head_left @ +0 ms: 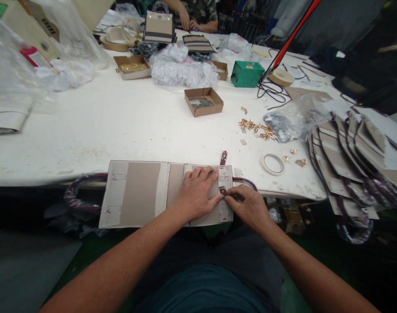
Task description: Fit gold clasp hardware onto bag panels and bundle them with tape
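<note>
A flat beige bag panel [142, 191] lies open along the table's front edge, partly overhanging it. My left hand [198, 191] rests on its right part with fingers stretched, pressing it down. At the panel's right end my right hand [250, 206] pinches a small dark slotted piece [222, 190] against the surface; part of it is hidden by the fingers. Plastic-wrapped handles stick out on both sides, the left handle [84, 191] hanging past the edge. A short dark strap with a metal end [223, 157] juts from the panel's far edge.
Beyond the panel stands a cardboard box of small metal plates [203, 102]. Loose gold-coloured fittings [257, 128] and a tape roll [273, 164] lie to the right, beside stacked bag panels [348, 156]. A green box [247, 74] stands farther back. Another person's hands [188, 21] are across the table.
</note>
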The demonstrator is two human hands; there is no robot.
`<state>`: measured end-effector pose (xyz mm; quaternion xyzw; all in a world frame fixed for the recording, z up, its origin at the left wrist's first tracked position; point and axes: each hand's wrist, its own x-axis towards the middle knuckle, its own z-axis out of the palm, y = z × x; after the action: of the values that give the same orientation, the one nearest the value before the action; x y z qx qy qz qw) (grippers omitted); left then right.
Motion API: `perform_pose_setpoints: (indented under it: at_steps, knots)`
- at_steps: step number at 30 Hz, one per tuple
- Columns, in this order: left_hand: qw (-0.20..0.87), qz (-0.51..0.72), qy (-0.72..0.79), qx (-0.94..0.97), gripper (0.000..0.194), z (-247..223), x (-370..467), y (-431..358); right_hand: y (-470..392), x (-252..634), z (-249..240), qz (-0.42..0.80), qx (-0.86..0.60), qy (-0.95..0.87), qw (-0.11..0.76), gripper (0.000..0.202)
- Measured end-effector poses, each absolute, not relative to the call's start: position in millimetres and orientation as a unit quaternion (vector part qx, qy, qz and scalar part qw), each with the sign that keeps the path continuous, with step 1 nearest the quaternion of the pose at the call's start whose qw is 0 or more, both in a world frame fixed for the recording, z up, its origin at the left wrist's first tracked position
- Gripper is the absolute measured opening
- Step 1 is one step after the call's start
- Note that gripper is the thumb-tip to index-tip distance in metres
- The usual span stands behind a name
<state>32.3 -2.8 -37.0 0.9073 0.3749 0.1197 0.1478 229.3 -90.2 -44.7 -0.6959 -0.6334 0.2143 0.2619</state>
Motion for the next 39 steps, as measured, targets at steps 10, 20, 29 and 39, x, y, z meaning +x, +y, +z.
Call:
perform_pose_setpoints:
  at_steps: [10, 20, 29, 39]
  knots:
    - [0.147, 0.096, 0.371, 0.912, 0.071, -38, 36, -1, -99, 211, -44, 0.087, -0.743, -0.637, 0.186, 0.022]
    - [0.137, 0.082, 0.374, 0.914, 0.073, -38, 38, -2, -104, 202, -74, 0.037, -0.735, -0.619, 0.274, 0.015]
    - [0.137, 0.091, 0.37, 0.914, 0.071, -40, 37, -2, -98, 215, -54, 0.186, -0.697, -0.597, 0.35, 0.021]
    - [0.145, 0.102, 0.373, 0.911, 0.069, -39, 35, -4, -74, 227, -32, 0.246, -0.686, -0.612, 0.307, 0.015]
